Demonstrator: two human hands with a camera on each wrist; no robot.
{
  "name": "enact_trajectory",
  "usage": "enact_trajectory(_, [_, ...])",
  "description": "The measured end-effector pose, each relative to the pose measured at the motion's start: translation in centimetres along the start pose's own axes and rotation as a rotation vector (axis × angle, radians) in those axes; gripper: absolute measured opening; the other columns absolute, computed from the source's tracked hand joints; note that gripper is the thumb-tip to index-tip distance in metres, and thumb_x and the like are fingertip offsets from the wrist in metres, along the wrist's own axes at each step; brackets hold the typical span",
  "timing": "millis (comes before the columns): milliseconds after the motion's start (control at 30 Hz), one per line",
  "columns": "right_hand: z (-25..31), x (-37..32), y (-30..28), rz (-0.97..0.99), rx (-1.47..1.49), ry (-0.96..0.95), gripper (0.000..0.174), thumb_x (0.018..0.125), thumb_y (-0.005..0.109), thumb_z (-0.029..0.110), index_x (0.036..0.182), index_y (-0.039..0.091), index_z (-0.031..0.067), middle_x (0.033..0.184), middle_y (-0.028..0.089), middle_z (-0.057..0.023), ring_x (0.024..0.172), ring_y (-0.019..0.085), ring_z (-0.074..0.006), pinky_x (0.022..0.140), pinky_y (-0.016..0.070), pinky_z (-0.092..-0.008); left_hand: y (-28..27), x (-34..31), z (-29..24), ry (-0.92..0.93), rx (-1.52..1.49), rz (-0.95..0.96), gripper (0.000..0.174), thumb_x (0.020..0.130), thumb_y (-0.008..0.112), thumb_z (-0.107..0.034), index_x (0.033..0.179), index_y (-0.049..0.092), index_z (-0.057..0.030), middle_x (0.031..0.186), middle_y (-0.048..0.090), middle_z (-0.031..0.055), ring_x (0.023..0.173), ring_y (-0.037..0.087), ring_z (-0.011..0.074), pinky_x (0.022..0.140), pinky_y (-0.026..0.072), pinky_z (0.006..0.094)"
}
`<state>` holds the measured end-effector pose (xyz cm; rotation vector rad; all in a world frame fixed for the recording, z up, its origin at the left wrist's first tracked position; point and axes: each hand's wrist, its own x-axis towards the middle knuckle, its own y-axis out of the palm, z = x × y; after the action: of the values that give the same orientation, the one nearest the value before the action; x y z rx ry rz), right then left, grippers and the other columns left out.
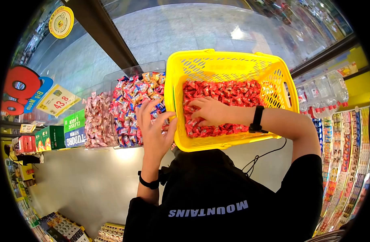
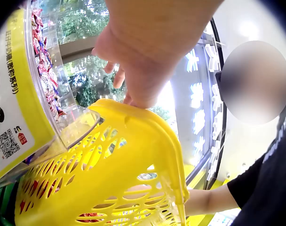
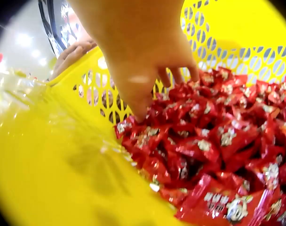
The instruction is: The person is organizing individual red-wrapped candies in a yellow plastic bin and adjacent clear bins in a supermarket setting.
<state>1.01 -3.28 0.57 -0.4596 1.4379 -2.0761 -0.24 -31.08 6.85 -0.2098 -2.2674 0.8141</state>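
Note:
A yellow plastic basket (image 1: 229, 60) holds a broad layer of red-wrapped candies (image 1: 237, 94). Inside it, my right hand (image 1: 211, 111) reaches down onto the candies near the left wall, fingers spread and fingertips at the wrappers. The right wrist view shows the same hand (image 3: 143, 66) pointing down, its thumb tip right at a wrapper. At the basket's left rim, my left hand (image 1: 154, 125) is raised with fingers spread and the thumb side against the edge. In the left wrist view this hand (image 2: 138, 61) hangs over the rim, its fingertips partly hidden.
Left of the basket, clear bins hold multicoloured candies (image 1: 132, 109) and pink-wrapped candies (image 1: 98, 117). Beer cartons (image 1: 74, 128) and a price sign (image 1: 59, 101) stand farther left. Bottles (image 1: 322, 92) and stocked shelves (image 1: 342, 149) line the right side. Behind the basket is a window (image 1: 172, 32).

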Motion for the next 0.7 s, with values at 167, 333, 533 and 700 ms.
enact_trajectory(167, [-0.2, 0.8, -0.2, -0.019, 0.031, -0.004, 0.022, 0.086, 0.081, 0.033, 0.096, 0.081, 0.0137, 0.143, 0.060, -0.0136, 0.138, 0.052, -0.0346, 0.114, 0.0399, -0.0544, -0.3, -0.3, 0.4, 0.055, 0.013, 0.006, 0.018, 0.083, 0.087, -0.017, 0.095, 0.074, -0.0157, 0.136, 0.062, 0.0078, 0.144, 0.047, 0.0402, 0.124, 0.0232, 0.0661])
enact_trajectory(333, [-0.2, 1.6, -4.3, -0.066, 0.193, -0.078, 0.013, 0.085, 0.085, 0.018, 0.091, 0.076, 0.0096, 0.141, 0.060, -0.0141, 0.136, 0.055, -0.0362, 0.115, 0.0452, -0.0461, -0.6, 0.2, 0.1, 0.073, -0.018, 0.015, 0.020, 0.082, 0.088, -0.021, 0.096, 0.075, -0.0165, 0.138, 0.063, 0.0071, 0.145, 0.047, 0.0399, 0.125, 0.0218, 0.0659])
enact_trajectory(533, [4.0, 2.8, -9.9, -0.351, 0.281, -0.322, 0.014, 0.089, 0.082, 0.020, 0.089, 0.074, 0.0077, 0.138, 0.062, -0.0128, 0.130, 0.058, -0.0359, 0.112, 0.0461, -0.0458, -0.1, 1.2, -1.7, 0.044, -0.012, 0.059, 0.019, 0.082, 0.089, -0.024, 0.096, 0.078, -0.0192, 0.140, 0.063, 0.0049, 0.146, 0.047, 0.0375, 0.126, 0.0205, 0.0642])
enact_trajectory(700, [3.0, 2.4, -10.0, -0.263, 0.326, -0.069, 0.016, 0.088, 0.081, 0.022, 0.093, 0.072, 0.0089, 0.132, 0.063, -0.0131, 0.127, 0.060, -0.0371, 0.108, 0.0490, -0.0440, -0.9, 0.7, 0.4, 0.091, 0.095, -0.058, 0.024, 0.080, 0.090, -0.016, 0.102, 0.083, -0.0238, 0.137, 0.065, 0.0021, 0.144, 0.050, 0.0340, 0.125, 0.0239, 0.0616])
